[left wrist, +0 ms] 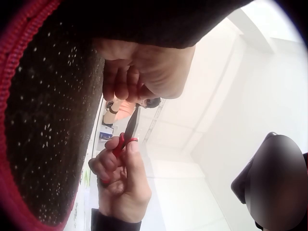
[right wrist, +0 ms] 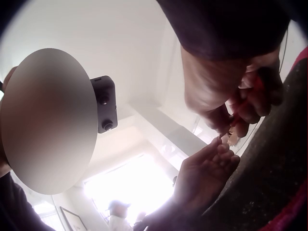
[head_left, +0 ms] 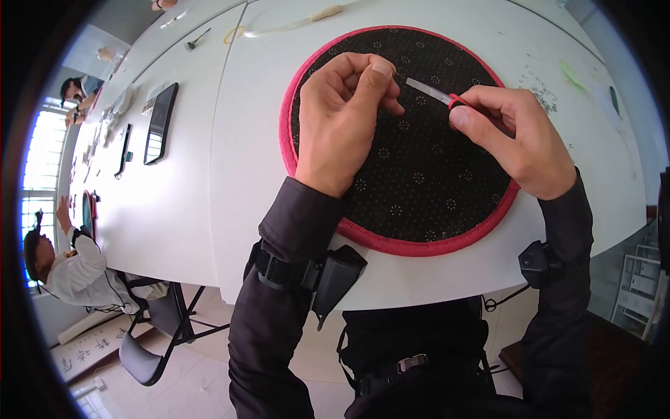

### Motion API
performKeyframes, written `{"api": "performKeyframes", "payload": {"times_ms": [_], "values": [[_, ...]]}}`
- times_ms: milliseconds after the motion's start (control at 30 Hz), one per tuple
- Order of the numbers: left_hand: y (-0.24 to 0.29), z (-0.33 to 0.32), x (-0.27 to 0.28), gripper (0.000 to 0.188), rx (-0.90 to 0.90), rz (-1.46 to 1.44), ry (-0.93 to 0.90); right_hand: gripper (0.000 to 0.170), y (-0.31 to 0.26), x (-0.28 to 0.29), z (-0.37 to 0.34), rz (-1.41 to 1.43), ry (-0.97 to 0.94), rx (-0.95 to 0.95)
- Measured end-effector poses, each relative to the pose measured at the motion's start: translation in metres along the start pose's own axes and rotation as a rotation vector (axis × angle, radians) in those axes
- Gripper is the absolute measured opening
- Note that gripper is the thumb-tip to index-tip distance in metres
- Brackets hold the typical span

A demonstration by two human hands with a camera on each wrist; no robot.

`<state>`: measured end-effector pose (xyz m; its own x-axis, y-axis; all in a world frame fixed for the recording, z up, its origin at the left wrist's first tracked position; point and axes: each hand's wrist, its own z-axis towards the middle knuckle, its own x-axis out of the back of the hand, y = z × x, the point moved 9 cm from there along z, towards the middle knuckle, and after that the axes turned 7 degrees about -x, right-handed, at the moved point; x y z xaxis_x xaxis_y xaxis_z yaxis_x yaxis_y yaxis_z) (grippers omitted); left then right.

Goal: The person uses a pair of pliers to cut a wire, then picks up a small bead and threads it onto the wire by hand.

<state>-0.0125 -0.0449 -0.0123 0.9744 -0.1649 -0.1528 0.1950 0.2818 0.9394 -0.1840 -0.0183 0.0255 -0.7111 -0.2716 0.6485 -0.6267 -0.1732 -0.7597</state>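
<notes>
Over the dark patterned round mat point(head_left: 426, 188) with its red edging, both hands work close together. The left hand point(head_left: 338, 119) pinches a tiny, thin, thread-like piece point(head_left: 400, 72) between thumb and forefinger; I cannot tell exactly what it is. The right hand point(head_left: 520, 136) grips the red-handled scissors point(head_left: 429, 89), thumb over the handle. Their blades point left, just short of the left fingertips. In the left wrist view the scissor blades point(left wrist: 132, 124) rise toward the left hand point(left wrist: 149, 70) beside the mat. The right wrist view has the scissors mostly hidden behind fingers.
Small dark bits point(head_left: 541, 94) lie scattered on the white table point(head_left: 244, 209) right of the mat. A wooden-handled tool point(head_left: 326, 12) lies behind it. Further left are a black tablet-like device point(head_left: 161, 124) and a seated person point(head_left: 77, 272). A folding chair point(head_left: 150, 349) stands there.
</notes>
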Motion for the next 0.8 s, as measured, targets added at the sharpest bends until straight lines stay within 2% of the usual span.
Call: {"api": "performKeyframes", "payload": {"times_ms": [67, 267, 367, 467, 600, 800], "values": [[0.001, 0.0, -0.001, 0.024, -0.009, 0.004, -0.004, 0.029, 0.002, -0.002, -0.001, -0.032, -0.073, -0.073], [0.001, -0.001, -0.003, 0.024, -0.003, -0.002, 0.002, 0.03, 0.004, -0.004, 0.0, -0.001, -0.111, -0.085], [0.001, -0.001, -0.003, 0.024, 0.004, -0.004, 0.006, 0.035, 0.003, -0.001, 0.001, 0.055, 0.015, 0.05], [0.0, 0.0, -0.003, 0.024, 0.006, -0.026, -0.003, 0.034, 0.005, 0.001, 0.002, 0.024, 0.01, 0.031], [0.0, 0.0, -0.002, 0.024, 0.023, -0.017, 0.006, 0.032, 0.007, 0.009, 0.003, 0.134, 0.095, 0.042], [-0.003, 0.0, -0.003, 0.024, 0.03, -0.023, 0.0, 0.03, -0.001, 0.002, 0.003, 0.065, 0.12, 0.12]]}}
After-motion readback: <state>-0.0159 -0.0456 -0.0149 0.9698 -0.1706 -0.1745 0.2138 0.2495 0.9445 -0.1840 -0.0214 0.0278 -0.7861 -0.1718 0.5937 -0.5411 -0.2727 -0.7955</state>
